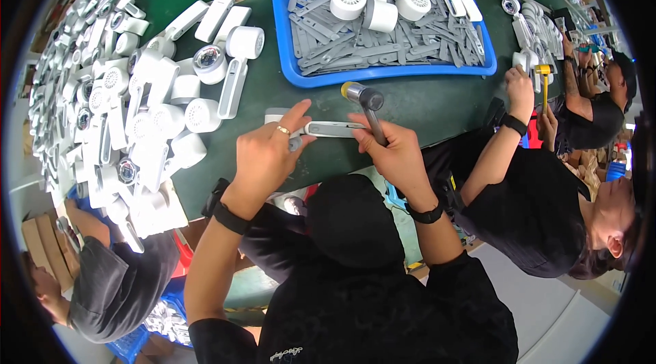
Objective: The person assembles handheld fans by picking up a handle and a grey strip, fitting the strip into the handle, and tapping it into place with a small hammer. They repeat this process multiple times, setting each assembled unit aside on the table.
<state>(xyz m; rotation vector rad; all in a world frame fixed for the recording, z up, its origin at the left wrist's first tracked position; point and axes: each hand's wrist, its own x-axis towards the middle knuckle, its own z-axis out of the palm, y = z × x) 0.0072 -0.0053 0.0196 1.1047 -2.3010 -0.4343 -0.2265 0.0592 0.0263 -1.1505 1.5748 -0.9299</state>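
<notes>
A white handheld device [333, 130] with a long handle lies level above the green table, its round head partly hidden behind my left hand. My left hand [265, 152] grips it near the head, with the index finger raised and the thumb along the handle. A small grey piece [295, 143] shows by those fingers; whether it is separate, I cannot tell. My right hand [398, 154] is closed around a hammer [364, 98] with a grey head and a yellow face. The hammer head stands above the device's handle, and my right fingertips touch the handle's far end.
Many white devices [167, 118] lie piled at the left. A blue tray [301, 79] holds grey strips [369, 46] with several devices on top. At right, a co-worker [526, 207] holds a yellow hammer [544, 77]; another person [126, 282] sits at left.
</notes>
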